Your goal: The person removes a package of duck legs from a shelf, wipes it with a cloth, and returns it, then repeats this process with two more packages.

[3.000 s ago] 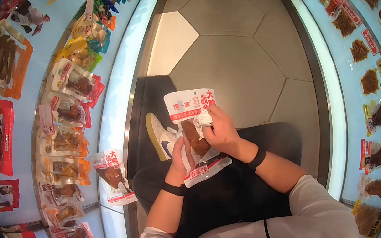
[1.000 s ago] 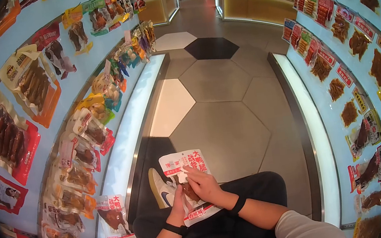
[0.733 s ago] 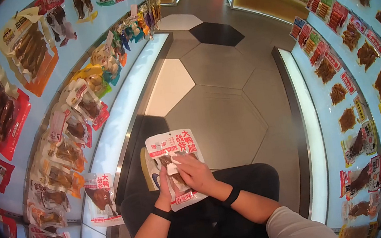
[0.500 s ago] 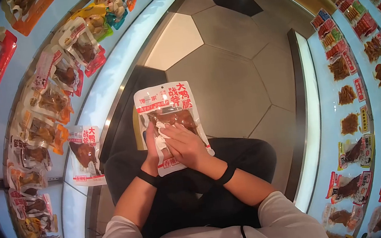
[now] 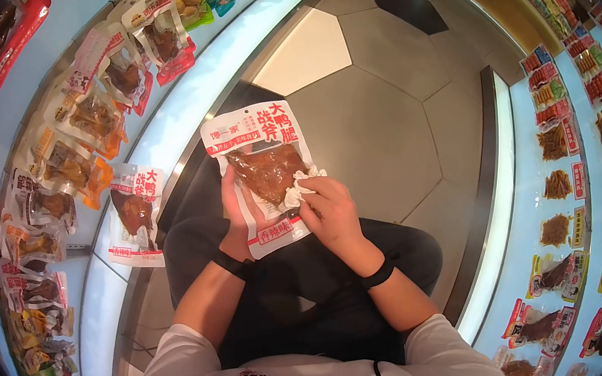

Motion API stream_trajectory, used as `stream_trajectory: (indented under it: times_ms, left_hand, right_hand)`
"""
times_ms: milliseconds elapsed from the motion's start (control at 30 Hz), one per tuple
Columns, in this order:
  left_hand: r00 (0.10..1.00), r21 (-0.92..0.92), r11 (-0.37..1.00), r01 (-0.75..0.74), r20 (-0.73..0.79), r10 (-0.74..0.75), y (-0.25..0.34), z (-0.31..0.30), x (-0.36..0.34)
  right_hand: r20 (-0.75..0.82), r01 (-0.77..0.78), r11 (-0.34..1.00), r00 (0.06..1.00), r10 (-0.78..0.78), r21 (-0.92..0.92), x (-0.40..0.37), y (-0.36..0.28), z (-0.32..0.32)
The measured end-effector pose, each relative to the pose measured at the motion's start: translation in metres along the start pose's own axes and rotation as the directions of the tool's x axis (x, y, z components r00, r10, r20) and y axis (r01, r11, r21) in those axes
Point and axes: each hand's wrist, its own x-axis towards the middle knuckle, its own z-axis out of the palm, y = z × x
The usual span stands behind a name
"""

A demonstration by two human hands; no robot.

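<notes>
A white and red snack packet [image 5: 261, 164] with brown meat behind its clear window is held up in front of me. My left hand [image 5: 232, 211] grips its left edge. My right hand [image 5: 329, 212] holds a crumpled white tissue [image 5: 299, 185] against the packet's lower right part. Both wrists wear black bands. I am crouched, with dark trousers below my arms.
On the left, a lit shelf wall [image 5: 176, 105] carries several hanging meat snack packets, one like mine [image 5: 135, 212] close by. A second display wall [image 5: 580, 174] with more packets curves along the right. Grey hexagon floor tiles [image 5: 377, 132] lie between them.
My right hand with the tissue has slid from the middle of the packet to its lower right, baring the meat window. The view has tilted further down and left.
</notes>
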Motion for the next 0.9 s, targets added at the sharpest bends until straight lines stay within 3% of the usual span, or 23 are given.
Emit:
stream_trajectory:
  times_ms: [200, 300, 400, 533, 633, 667, 700, 733, 767, 800, 833, 900]
  left_hand:
    - [0.996, -0.040, 0.997, 0.068, 0.063, -0.065, -0.002, -0.021, 0.005]
    - [0.996, 0.024, 0.999, 0.045, 0.070, -0.046, 0.000, -0.018, 0.004]
    - [0.996, 0.130, 0.989, 0.064, 0.058, -0.072, 0.001, -0.014, 0.003]
    - [0.979, 0.123, 0.978, 0.171, 0.089, -0.182, -0.010, -0.024, 0.004]
    - [0.978, 0.252, 0.954, 0.163, 0.085, -0.190, -0.010, -0.016, 0.000]
    - [0.975, 0.188, 0.963, 0.190, 0.079, -0.208, -0.007, -0.010, -0.001]
    - [0.984, 0.165, 0.971, 0.173, 0.021, -0.179, -0.009, -0.014, 0.001]
    - [0.988, 0.141, 0.978, 0.153, -0.038, -0.149, -0.012, -0.020, 0.004]
    - [0.988, 0.117, 0.985, 0.128, -0.097, -0.117, -0.014, -0.025, 0.006]
    - [0.990, 0.091, 0.986, 0.139, -0.011, -0.139, -0.009, -0.022, 0.003]
    - [0.988, 0.058, 0.987, 0.152, 0.006, -0.152, -0.010, -0.020, 0.003]
    - [0.983, -0.008, 0.984, 0.180, 0.045, -0.179, -0.012, -0.016, 0.003]
  right_hand:
    - [0.062, -0.249, 0.968, 0.966, 0.249, -0.019, -0.006, 0.006, -0.008]
    - [0.164, -0.276, 0.960, 0.946, 0.278, -0.039, -0.007, 0.003, -0.012]
    - [0.253, -0.231, 0.967, 0.947, 0.199, 0.103, -0.014, 0.002, -0.003]
    - [0.123, -0.029, 0.988, 0.992, 0.010, 0.153, -0.003, -0.014, 0.002]
    - [-0.028, -0.078, 0.996, 0.997, 0.079, 0.032, 0.003, -0.001, -0.002]
    - [-0.037, -0.254, 0.955, 0.964, 0.262, 0.152, 0.003, 0.008, -0.008]
    - [-0.131, -0.252, 0.963, 0.956, 0.264, 0.099, 0.004, 0.023, -0.017]
    - [-0.161, -0.396, 0.903, 0.893, 0.421, 0.163, 0.006, 0.032, -0.030]
    - [-0.167, -0.467, 0.788, 0.809, 0.564, 0.400, 0.008, 0.041, -0.040]
    - [-0.117, -0.470, 0.650, 0.751, 0.650, 0.597, 0.009, 0.052, -0.049]
    - [-0.045, -0.444, 0.476, 0.694, 0.719, 0.759, 0.010, 0.060, -0.055]
    - [0.190, -0.504, 0.227, 0.648, 0.738, 0.833, 0.007, 0.061, -0.052]
